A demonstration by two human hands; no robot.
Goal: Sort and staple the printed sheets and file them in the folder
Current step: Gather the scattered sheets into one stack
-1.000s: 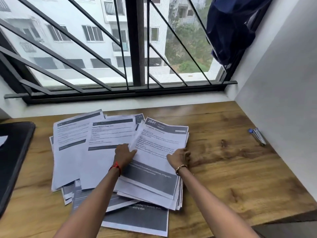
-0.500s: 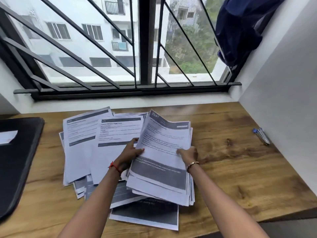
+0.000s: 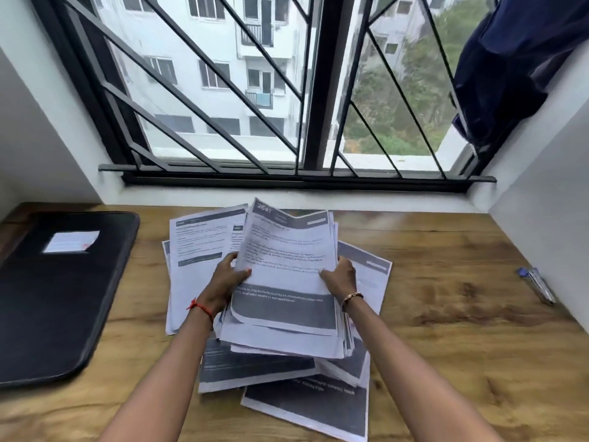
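While holding it up over the loose pages (image 3: 306, 406) on the table (image 3: 446, 314), gripped the stack of printed sheets (image 3: 287, 266) by both long edges: left hand (image 3: 228, 282) at 9 o'clock, right hand (image 3: 342, 279) at 3, long axis 12 to 6. Had the black folder (image 3: 57, 298) flat at 9 o'clock, well apart, nearer the left hand.

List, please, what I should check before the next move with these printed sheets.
1. Left hand grips the stack of white printed sheets: ok.
2. Right hand grips its opposite edge: ok.
3. Stack edges squared: not ok, lower sheets fan out.
4. Loose sheets gathered off the brown wooden desk: not ok, scattered.
5. Black rectangular folder open: not ok, lies closed.
6. Stapler within reach: cannot tell; the small blue-capped object is too small to identify.
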